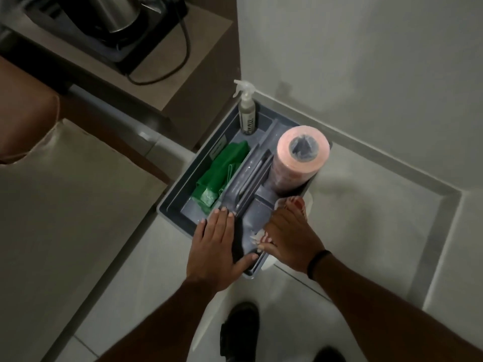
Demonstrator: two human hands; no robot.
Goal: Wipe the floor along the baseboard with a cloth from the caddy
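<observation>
Shoe (241,333), black, on the pale floor tile (352,231) at the bottom of view, nearest the camera and short of the caddy (172,205). Both bare forearms reach forward from there to the caddy's near end. Left hand (218,246) lies flat with fingers spread over the caddy's near left rim and centre divider, thumb along the near edge; grip wide, holding nothing. Right hand (290,236), black band on the wrist, sits over the caddy's near right compartment with fingers curled on a white-and-red cloth (300,205); grip narrow, closed on that cloth, which pokes out past the fingertips and at the thumb side, part of it hanging over the caddy's right rim. Caddy is grey, on the floor, its far end in the corner against the baseboard (366,145). Inside the caddy: green cloth (222,173) bunched in the left compartment, pink roll (300,158) standing upright in the right compartment just beyond the right hand, spray bottle (245,111) upright at the far left corner. Beyond the caddy to the left, a bench (183,74) carries a metal kettle (115,14) with a black cord (180,56).
</observation>
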